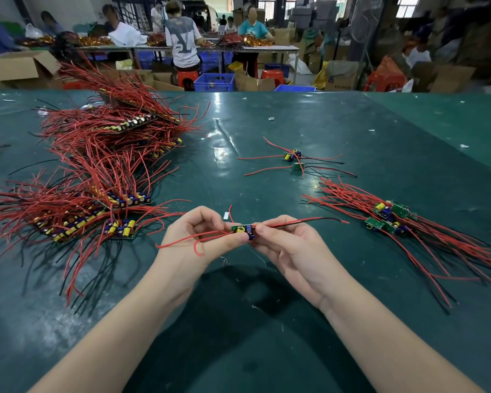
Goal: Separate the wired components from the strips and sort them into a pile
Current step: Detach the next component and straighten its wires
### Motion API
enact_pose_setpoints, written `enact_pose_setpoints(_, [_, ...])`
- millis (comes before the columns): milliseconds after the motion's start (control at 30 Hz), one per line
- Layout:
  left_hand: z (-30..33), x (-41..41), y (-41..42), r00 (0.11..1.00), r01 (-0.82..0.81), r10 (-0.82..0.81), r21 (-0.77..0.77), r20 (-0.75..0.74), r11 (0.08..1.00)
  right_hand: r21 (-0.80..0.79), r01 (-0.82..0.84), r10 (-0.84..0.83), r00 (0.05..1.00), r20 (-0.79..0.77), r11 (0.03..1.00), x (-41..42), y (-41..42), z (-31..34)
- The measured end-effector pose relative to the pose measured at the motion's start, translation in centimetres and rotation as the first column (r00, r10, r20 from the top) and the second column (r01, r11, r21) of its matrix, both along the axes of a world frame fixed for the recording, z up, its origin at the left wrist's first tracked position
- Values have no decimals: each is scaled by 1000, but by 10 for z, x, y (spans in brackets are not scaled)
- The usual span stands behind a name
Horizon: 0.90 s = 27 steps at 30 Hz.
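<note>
Tabletop of dark green, glossy sheet fills the near room, catching the overhead light in pale streaks and dotted with small white scraps. Both hands meet over its near middle: the left hand and the right hand each pinch one end of a small green wired component between thumb and curled fingers, its red wires trailing left across the left palm and its red and black wires running off to the right.

To the left lies a big heap of strips — boards with yellow and blue parts in rows, red and black wires bristling out every way. To the right sits the sorted pile of freed components, wires fanned toward the near right edge. Farther back, a few loose components lie apart from both.

Beyond the tabletop the workshop is crowded — people at a long bench, cardboard boxes, blue crates, orange stools.
</note>
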<state>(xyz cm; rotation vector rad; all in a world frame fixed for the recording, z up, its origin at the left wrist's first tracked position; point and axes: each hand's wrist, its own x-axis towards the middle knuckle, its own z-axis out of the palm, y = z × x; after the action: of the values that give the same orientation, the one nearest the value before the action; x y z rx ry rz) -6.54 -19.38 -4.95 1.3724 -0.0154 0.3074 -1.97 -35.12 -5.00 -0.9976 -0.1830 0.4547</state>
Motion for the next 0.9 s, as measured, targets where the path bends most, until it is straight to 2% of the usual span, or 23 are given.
enact_pose_setpoints(267, [4, -2, 2, 999, 28, -29, -23, -32, 999, 25, -15, 15, 1000, 7, 1000, 3, -2, -5])
enact_pose_setpoints(467, [0, -1, 3, 997, 13, -18, -68, -74, 998, -14, 6, -4, 992, 124, 1000, 2, -2, -5])
enact_pose_setpoints(633, [1, -3, -1, 998, -33, 34, 15, -57, 999, -8, 3, -1, 983, 183, 1000, 1, -3, -3])
enact_pose_setpoints(767, [2, -2, 1, 993, -81, 79, -31, -85, 996, -86, 63, -48, 984, 171, 994, 2, -3, -2])
enact_pose_setpoints(900, [3, -3, 1, 995, -84, 83, -16, -63, 996, -45, 165, -156, 975, 155, 985, 2, -4, -1])
